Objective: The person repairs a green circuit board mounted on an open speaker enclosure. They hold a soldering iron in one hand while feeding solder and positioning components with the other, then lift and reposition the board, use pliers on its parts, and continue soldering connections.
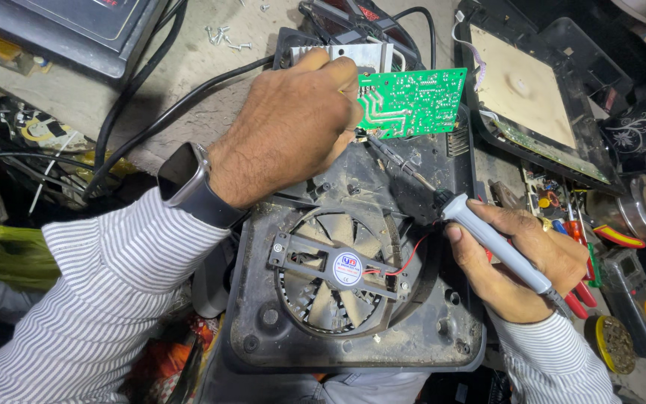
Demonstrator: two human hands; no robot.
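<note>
circuit board (411, 101): bright green w/ small white markings. soldering iron (496, 245) handle: pale grey, w/ black collar and dark metal tip. housing (353, 329): black plastic, grey w/ dust. fan (338, 271): black, w/ round white label in the centre; red and black wires beside it. heat sink (353, 56): silver. shirt sleeves (106, 299): white w/ thin grey stripes. watch (188, 179): black band, dark screen. cables on the worktop (211, 67): black; worktop itself grey-beige. pliers (581, 247): red handles. meter (641, 299): dark grey w/ yellow dial.
</note>
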